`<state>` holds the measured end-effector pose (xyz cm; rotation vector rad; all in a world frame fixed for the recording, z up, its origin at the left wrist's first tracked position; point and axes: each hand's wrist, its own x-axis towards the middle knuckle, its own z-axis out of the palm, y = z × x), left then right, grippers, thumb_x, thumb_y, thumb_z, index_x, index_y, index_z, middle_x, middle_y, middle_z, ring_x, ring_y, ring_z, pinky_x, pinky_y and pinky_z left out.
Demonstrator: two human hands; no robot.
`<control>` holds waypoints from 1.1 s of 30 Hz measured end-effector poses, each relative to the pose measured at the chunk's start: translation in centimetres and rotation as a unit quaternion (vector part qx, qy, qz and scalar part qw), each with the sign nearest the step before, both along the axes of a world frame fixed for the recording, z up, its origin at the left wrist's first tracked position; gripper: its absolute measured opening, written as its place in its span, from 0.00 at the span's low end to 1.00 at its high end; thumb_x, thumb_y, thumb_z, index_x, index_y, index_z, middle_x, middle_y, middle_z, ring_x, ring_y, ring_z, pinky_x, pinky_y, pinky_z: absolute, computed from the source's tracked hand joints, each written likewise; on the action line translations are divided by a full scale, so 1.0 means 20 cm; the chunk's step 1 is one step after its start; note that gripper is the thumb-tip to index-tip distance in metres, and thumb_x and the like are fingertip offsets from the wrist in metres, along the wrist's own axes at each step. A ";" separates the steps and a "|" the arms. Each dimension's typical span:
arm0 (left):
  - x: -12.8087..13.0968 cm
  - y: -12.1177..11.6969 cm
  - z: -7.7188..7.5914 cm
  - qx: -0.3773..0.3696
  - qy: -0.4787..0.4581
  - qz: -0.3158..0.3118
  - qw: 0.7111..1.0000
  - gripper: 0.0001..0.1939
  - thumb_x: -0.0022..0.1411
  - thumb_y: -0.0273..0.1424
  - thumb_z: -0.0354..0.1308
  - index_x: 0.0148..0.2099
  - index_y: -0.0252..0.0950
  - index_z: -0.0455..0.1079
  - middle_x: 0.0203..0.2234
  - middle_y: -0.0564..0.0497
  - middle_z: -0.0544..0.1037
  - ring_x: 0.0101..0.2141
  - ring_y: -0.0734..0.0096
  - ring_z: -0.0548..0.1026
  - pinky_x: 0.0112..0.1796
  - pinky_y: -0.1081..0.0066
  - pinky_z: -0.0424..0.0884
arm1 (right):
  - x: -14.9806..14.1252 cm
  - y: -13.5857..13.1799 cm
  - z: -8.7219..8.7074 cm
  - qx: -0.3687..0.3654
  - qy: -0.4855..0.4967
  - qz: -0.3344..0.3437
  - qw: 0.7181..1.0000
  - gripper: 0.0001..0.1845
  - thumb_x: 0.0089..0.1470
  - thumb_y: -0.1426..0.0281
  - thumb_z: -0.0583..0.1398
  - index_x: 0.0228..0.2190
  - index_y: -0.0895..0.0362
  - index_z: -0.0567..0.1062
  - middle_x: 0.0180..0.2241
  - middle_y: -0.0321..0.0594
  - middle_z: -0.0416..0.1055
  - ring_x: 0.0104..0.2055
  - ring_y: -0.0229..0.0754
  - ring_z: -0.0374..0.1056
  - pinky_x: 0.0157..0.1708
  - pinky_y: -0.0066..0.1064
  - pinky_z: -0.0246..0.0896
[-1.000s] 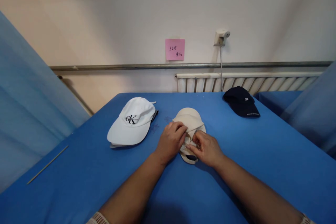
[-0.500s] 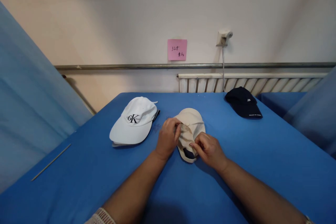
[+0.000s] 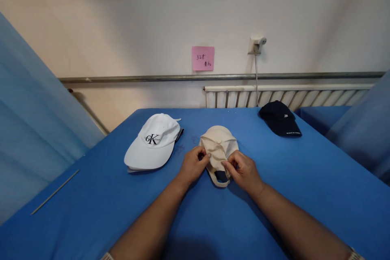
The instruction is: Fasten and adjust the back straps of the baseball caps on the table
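Note:
A beige baseball cap (image 3: 217, 140) lies on the blue-covered table in front of me, its brim pointing away and its back strap and opening toward me. The crown is creased and partly sunken. My left hand (image 3: 194, 164) pinches the cap's left side between thumb and fingers. On the other side, my right hand (image 3: 243, 169) pinches the fabric just above the strap opening. Dark material shows through that opening.
White caps (image 3: 152, 142) with a black "CK"-like print on top sit stacked at left. A dark navy cap (image 3: 280, 118) rests at the far right. A thin stick (image 3: 55, 192) lies near the table's left edge. Blue curtains (image 3: 36, 122) hang at the sides; a radiator (image 3: 289, 95) stands behind.
My left hand has shifted slightly down along the cap's left side. The crown fabric looks more spread, and the strap opening shows wider. The view has shifted slightly.

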<state>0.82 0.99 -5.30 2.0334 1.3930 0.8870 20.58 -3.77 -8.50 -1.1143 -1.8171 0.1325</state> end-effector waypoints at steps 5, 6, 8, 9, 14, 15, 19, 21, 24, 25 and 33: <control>0.00 -0.03 0.05 0.080 -0.057 0.040 0.994 0.10 0.59 0.35 0.55 0.28 0.36 0.66 0.25 0.54 0.73 0.29 0.71 0.70 0.33 0.71 0.65 | 0.01 0.01 0.00 -0.003 -0.020 -0.028 0.999 0.12 0.59 0.66 0.58 0.25 0.54 0.65 0.22 0.33 0.64 0.24 0.36 0.60 0.27 0.29 0.54; 0.00 -0.03 0.06 0.097 -0.059 0.040 0.993 0.10 0.60 0.34 0.55 0.28 0.36 0.66 0.25 0.54 0.72 0.29 0.71 0.70 0.34 0.71 0.65 | 0.01 0.01 0.01 -0.005 -0.021 -0.029 0.999 0.12 0.59 0.66 0.58 0.25 0.54 0.65 0.22 0.33 0.64 0.24 0.36 0.60 0.27 0.29 0.54; -0.01 -0.04 0.06 0.117 -0.053 0.032 0.991 0.09 0.60 0.33 0.55 0.28 0.37 0.65 0.25 0.54 0.72 0.29 0.72 0.70 0.34 0.72 0.64 | 0.01 0.01 0.01 -0.017 -0.007 -0.022 1.000 0.12 0.59 0.65 0.58 0.25 0.54 0.65 0.22 0.33 0.64 0.24 0.36 0.60 0.27 0.29 0.54; -0.01 -0.04 0.06 0.119 -0.048 0.027 0.991 0.10 0.60 0.33 0.55 0.27 0.37 0.65 0.25 0.54 0.71 0.29 0.72 0.69 0.34 0.72 0.64 | 0.02 0.01 0.01 -0.027 0.007 -0.018 0.999 0.13 0.59 0.65 0.57 0.24 0.54 0.65 0.22 0.33 0.64 0.24 0.36 0.60 0.27 0.28 0.54; 0.00 -0.03 0.05 0.111 -0.028 0.001 0.993 0.10 0.60 0.32 0.55 0.27 0.37 0.64 0.25 0.54 0.71 0.28 0.72 0.69 0.34 0.72 0.63 | 0.02 0.03 -0.02 -0.107 0.087 -0.042 0.990 0.14 0.58 0.61 0.57 0.25 0.55 0.68 0.22 0.33 0.65 0.24 0.36 0.61 0.26 0.27 0.56; 0.00 -0.04 0.04 0.110 -0.023 -0.010 0.994 0.10 0.60 0.32 0.55 0.27 0.36 0.64 0.25 0.54 0.71 0.29 0.72 0.69 0.34 0.72 0.63 | 0.02 0.04 -0.04 -0.127 0.099 -0.048 0.986 0.14 0.57 0.60 0.58 0.25 0.55 0.69 0.22 0.33 0.66 0.24 0.36 0.61 0.25 0.27 0.55; 0.01 -0.05 0.04 0.099 -0.008 -0.055 0.993 0.09 0.61 0.32 0.55 0.28 0.36 0.64 0.25 0.54 0.71 0.29 0.72 0.69 0.33 0.72 0.63 | 0.02 0.09 -0.09 -0.197 0.157 -0.054 0.966 0.15 0.54 0.57 0.60 0.24 0.55 0.70 0.17 0.31 0.64 0.19 0.35 0.58 0.20 0.26 0.51; 0.01 -0.06 0.04 0.094 -0.003 -0.064 0.993 0.10 0.61 0.32 0.55 0.28 0.37 0.64 0.25 0.54 0.71 0.28 0.72 0.69 0.33 0.72 0.63 | 0.02 0.10 -0.10 -0.199 0.172 -0.063 0.963 0.15 0.54 0.58 0.60 0.23 0.55 0.69 0.16 0.30 0.63 0.19 0.34 0.57 0.19 0.25 0.51; 0.01 -0.06 0.05 0.097 0.006 -0.055 0.994 0.10 0.61 0.33 0.55 0.27 0.37 0.64 0.25 0.54 0.71 0.28 0.72 0.69 0.32 0.71 0.62 | 0.04 0.09 -0.05 -0.157 0.164 -0.083 0.970 0.14 0.54 0.60 0.60 0.22 0.55 0.69 0.17 0.30 0.62 0.19 0.34 0.57 0.20 0.25 0.52; 0.01 -0.06 0.05 0.098 0.009 -0.050 0.994 0.10 0.61 0.33 0.55 0.27 0.37 0.64 0.25 0.54 0.71 0.28 0.71 0.68 0.32 0.71 0.62 | 0.05 0.07 -0.02 -0.135 0.156 -0.088 0.974 0.14 0.54 0.61 0.59 0.22 0.55 0.69 0.17 0.29 0.61 0.20 0.34 0.57 0.21 0.25 0.52; 0.00 -0.04 0.07 0.037 -0.058 -0.002 0.998 0.13 0.61 0.38 0.53 0.27 0.36 0.66 0.24 0.54 0.72 0.27 0.71 0.69 0.32 0.71 0.64 | 0.11 0.06 0.01 -0.032 0.149 -0.134 0.979 0.13 0.55 0.63 0.59 0.23 0.55 0.69 0.18 0.30 0.62 0.21 0.34 0.57 0.24 0.27 0.54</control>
